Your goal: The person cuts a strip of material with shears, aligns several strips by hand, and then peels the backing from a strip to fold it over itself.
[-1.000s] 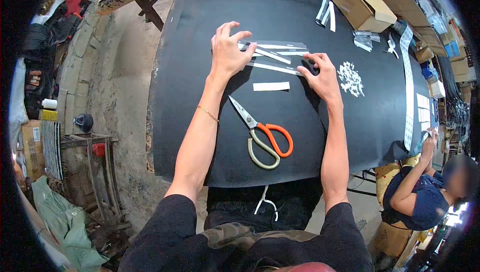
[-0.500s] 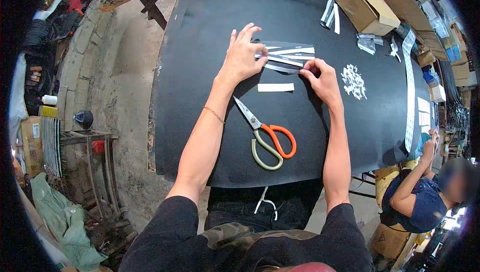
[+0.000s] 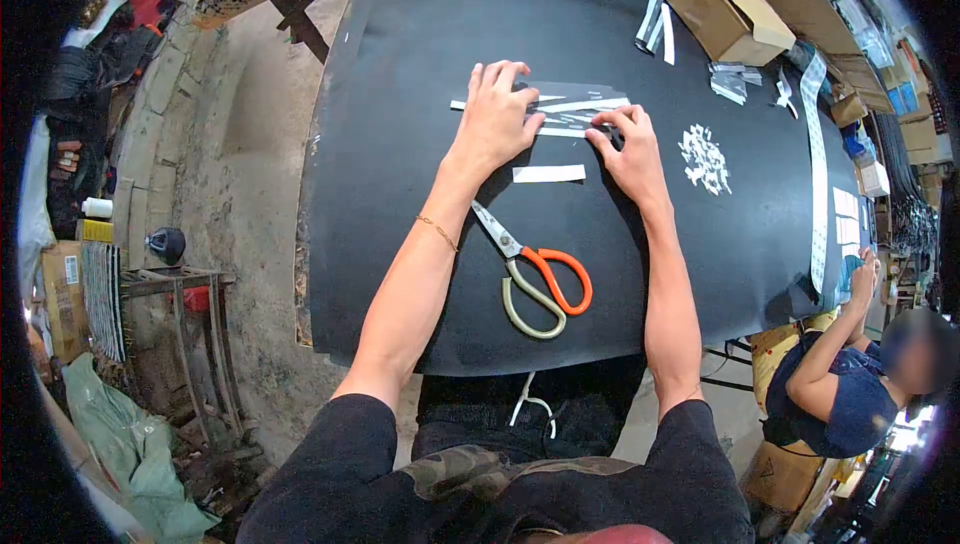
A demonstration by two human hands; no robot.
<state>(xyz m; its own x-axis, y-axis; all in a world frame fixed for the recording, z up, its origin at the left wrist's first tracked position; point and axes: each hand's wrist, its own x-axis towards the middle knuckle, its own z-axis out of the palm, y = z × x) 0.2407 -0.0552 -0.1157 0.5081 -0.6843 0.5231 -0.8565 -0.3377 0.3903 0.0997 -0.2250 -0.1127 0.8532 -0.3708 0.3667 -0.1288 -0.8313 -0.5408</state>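
A bunch of thin white and grey strips [image 3: 575, 105] lies across the black table top. My left hand [image 3: 497, 116] is closed on its left part, thumb and forefinger at the strips and the other fingers curled. At the right end my right hand [image 3: 629, 152] pinches the lower strips between thumb and fingers. A single wide white strip [image 3: 549, 174] rests just below the bunch, between my hands. Nearer to me are scissors [image 3: 533, 269] with one orange and one olive handle, blades partly hidden by neither hand.
To the right are a pile of small white pieces [image 3: 706, 159], more strips [image 3: 656, 30], an open cardboard box [image 3: 728, 14] and a long white band [image 3: 818, 174]. A co-worker [image 3: 835, 384] sits at the table's right edge. A wooden stand [image 3: 175, 279] is on the left.
My right hand has moved slightly left and up along the strips. The lower strip now lies straighter, closer to the bunch, and a white strip end shows left of my left hand.
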